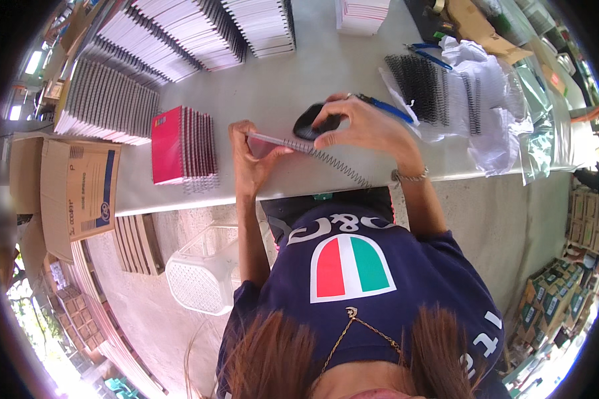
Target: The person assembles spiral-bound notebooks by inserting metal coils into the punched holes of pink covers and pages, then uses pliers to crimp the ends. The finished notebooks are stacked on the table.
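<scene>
A thin notebook (267, 138), seen edge-on with a pinkish cover, is pinched between the thumb and fingers of my left hand (251, 156) above the table's near side. A dark spiral binding coil (343, 167) runs along its edge, and its loose end sticks out to the lower right. My right hand (363, 126) has its curved fingers and thumb at the coil, where it leaves the notebook. Behind those fingers lies a black rounded object (306, 123), partly hidden, whose kind I cannot make out. Blue-handled pliers (387, 108) lie just right of my right hand.
Red spiral notebooks (168, 146) are stacked at left on the table (266, 80). Tall stacks of spiral notebooks (106, 100) line the far left. Black coils (419, 86) lie on white plastic at right, beside another blue tool (432, 56). A cardboard box (86, 189) and white stool (199, 279) stand below.
</scene>
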The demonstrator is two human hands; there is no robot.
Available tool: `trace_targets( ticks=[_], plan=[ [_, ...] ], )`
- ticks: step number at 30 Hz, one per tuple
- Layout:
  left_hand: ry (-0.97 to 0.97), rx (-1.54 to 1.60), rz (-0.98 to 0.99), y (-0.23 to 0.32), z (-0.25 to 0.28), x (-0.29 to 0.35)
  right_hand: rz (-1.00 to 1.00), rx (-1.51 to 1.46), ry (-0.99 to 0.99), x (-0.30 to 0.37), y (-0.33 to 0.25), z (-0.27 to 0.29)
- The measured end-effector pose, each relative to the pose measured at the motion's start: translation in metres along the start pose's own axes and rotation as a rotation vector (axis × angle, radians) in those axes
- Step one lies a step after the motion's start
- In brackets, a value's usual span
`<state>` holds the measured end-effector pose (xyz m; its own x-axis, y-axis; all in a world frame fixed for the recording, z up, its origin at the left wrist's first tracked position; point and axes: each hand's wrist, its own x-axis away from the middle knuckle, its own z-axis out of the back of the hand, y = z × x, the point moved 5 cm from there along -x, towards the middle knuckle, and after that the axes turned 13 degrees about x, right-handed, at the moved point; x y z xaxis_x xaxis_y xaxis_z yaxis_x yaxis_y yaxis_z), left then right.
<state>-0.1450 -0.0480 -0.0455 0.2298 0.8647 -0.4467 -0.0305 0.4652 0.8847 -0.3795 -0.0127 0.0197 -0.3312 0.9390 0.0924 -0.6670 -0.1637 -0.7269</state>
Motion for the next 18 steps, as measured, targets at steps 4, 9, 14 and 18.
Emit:
trace_targets(
  ticks=[4,9,14,18],
  plan=[
    [-0.016,-0.018,0.001,0.004,-0.005,-0.004,-0.055,-0.12,-0.003,-0.002,0.014,-0.015],
    [0.017,0.084,0.058,-0.005,0.001,0.001,0.052,-0.699,-0.208,0.003,0.0,-0.01],
    [0.026,0.114,0.073,-0.007,0.0,-0.001,0.042,-0.601,-0.159,-0.003,0.0,-0.012],
    [-0.001,0.041,0.031,-0.004,0.0,0.001,-0.033,-0.462,-0.039,-0.002,0.003,-0.014]
  ],
)
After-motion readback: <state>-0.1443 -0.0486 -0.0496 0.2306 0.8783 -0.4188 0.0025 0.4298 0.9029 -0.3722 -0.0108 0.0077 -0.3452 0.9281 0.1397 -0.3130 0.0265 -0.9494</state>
